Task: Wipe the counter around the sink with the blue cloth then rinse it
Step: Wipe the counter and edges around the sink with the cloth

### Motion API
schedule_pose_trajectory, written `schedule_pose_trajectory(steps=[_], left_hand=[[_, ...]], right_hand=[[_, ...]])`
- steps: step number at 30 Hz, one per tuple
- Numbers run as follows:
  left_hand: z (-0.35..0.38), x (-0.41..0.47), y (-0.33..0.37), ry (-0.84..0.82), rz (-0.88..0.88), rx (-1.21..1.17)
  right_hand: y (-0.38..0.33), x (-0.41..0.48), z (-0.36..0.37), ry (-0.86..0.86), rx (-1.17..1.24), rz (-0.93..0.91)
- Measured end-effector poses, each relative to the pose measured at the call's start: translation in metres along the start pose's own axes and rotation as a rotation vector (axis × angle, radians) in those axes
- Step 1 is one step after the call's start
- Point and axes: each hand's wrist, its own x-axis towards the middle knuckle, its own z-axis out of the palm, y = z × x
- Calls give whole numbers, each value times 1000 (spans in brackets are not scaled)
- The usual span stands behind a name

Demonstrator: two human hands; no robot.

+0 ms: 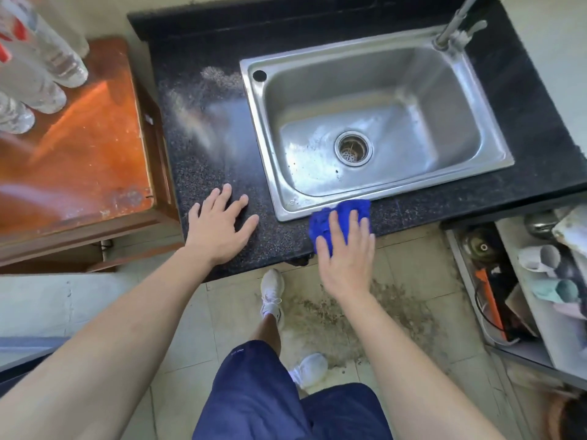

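A crumpled blue cloth (320, 222) lies on the narrow front strip of the black speckled counter (206, 173), just below the front rim of the steel sink (259, 122). My right hand (344, 252) presses flat on the cloth with straight fingers. My left hand (220, 227) rests flat on the counter left of the sink, fingers spread. The sink basin is bare, with a round drain strainer (353, 148) in its floor. A metal tap (457, 27) stands at the sink's back right corner; no water runs from it.
A worn wooden table (73, 154) with clear plastic bottles (41, 58) adjoins the counter's left side. A low shelf (524, 281) of clutter sits at floor level on the right. Dirt and debris (349, 315) lie on the tiled floor by my white shoes (271, 292).
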Motion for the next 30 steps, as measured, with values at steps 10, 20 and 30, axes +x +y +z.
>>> schedule_pose_trajectory(steps=[10, 20, 30], left_hand=[[-16, 57, 76, 194, 181, -45], [11, 81, 122, -75, 257, 212], [5, 84, 130, -203, 239, 321]], right_hand=[[61, 30, -40, -68, -104, 124], [86, 46, -51, -56, -96, 103], [139, 61, -70, 58, -20, -182]])
